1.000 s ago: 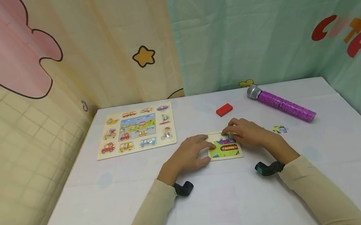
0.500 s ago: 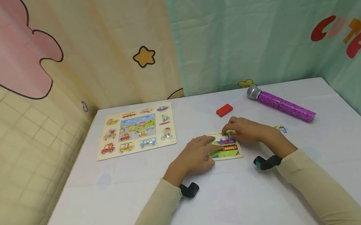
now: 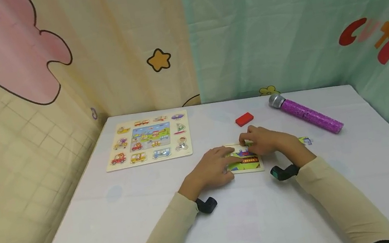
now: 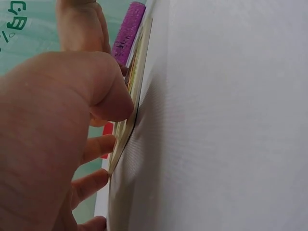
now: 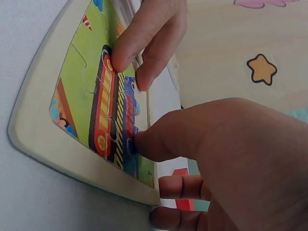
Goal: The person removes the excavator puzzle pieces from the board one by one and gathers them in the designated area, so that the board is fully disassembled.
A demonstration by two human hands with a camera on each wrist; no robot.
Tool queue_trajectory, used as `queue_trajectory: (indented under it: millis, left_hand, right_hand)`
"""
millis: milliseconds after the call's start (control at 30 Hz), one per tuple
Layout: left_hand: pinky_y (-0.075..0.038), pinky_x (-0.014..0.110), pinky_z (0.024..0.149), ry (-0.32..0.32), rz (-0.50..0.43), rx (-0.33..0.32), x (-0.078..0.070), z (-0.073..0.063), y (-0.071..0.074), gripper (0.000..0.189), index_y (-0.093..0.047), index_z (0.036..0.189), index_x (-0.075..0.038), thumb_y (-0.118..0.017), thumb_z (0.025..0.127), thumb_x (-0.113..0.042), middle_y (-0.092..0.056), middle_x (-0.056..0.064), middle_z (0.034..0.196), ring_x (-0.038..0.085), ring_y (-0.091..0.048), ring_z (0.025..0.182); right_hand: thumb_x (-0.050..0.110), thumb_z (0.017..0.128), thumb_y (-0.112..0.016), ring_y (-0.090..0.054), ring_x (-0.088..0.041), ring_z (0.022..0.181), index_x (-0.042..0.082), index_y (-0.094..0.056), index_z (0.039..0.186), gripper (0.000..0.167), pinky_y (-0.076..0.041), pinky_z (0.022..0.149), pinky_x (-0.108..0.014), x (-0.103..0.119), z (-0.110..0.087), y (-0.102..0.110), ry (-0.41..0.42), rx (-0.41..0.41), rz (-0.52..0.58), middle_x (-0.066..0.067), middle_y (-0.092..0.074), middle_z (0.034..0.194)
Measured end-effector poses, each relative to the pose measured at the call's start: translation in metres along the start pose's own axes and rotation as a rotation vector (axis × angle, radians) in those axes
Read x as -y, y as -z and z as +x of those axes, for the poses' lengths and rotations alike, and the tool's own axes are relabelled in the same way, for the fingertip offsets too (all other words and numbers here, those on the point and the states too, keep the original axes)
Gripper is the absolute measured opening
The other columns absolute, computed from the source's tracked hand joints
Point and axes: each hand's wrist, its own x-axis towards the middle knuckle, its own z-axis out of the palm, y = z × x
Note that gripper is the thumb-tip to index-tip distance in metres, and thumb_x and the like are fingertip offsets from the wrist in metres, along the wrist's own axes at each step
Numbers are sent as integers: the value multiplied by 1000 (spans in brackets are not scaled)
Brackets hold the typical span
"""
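- Near the bench's (image 3: 215,228) middle, the picture puzzle (image 3: 247,166) is lying flat.
- At its nine o'clock, the left hand (image 3: 211,169) is resting on it, fingers spread, gripping nothing, probably for steadiness.
- At two o'clock, the right hand (image 3: 265,141) is pressing with its thumb, fingers loosely bent and apart, grasping nothing evident, perhaps keeping pieces flush.
- At three, a loose piece (image 3: 305,141) is waiting.
- Farther, the red block (image 3: 244,119) (twelve), microphone (image 3: 308,115) (two) and larger board (image 3: 151,134) (ten) are leaving working room.

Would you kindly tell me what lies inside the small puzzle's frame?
Colourful jigsaw pieces lie inside the pale frame; whatever is directly under the left hand and right hand is hidden.
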Motion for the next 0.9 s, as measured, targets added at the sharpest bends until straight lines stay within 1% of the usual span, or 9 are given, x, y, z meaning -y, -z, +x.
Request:
queue_trajectory:
  millis: [100,200,300,433,567,733,900]
  left_hand:
    - [-23,43,120,-2,-2,1,0,2,-2,53,-55,146,-37,-57,94,-31,-39,0,158,24,-31,146]
    - [-23,43,120,-1,6,-2,1,2,-3,53,-55,146,-37,-56,94,-31,-39,0,158,24,-32,146]
    - [-23,43,120,-2,7,-9,2,1,-2,53,-55,146,-37,-56,93,-30,-39,0,158,24,-32,145]
    - [-23,43,120,3,2,-12,4,0,-2,53,-55,146,-37,-56,93,-29,-39,0,157,24,-32,145]
    - [-23,43,120,8,-3,-11,3,0,-2,53,-55,146,-37,-57,93,-29,-39,0,157,24,-32,145]
    - [-25,45,119,4,-15,-11,1,1,-3,53,-56,145,-36,-57,93,-29,-40,0,157,24,-32,145]
    - [-25,45,119,3,-9,-14,0,1,-2,53,-56,145,-36,-57,93,-30,-40,0,157,24,-32,145]
  right_hand:
    - [21,97,-65,-51,-26,93,25,-60,112,17,-51,80,-39,-2,-1,-1,7,-13,-15,-9,-48,109]
    - [24,98,-66,-51,-26,93,25,-61,113,16,-50,80,-39,-6,-2,-2,30,-36,-19,-9,-48,109]
    - [18,98,-65,-51,-26,93,26,-64,118,21,-51,82,-41,-9,-4,-2,73,-59,-1,-10,-49,110]
    - [5,97,-60,-52,-26,94,26,-66,121,32,-52,85,-42,-11,-4,-4,125,-80,8,-10,-51,110]
    - [0,97,-55,-52,-25,93,26,-64,117,34,-52,85,-40,-11,-2,-7,128,-97,-2,-8,-51,106]
    - [1,97,-56,-52,-24,91,25,-62,111,28,-53,83,-38,-6,1,-8,107,-92,-5,-7,-48,102]
    - [5,99,-57,-53,-23,91,22,-61,113,22,-54,83,-38,-4,-1,-7,79,-93,-5,-6,-50,103]
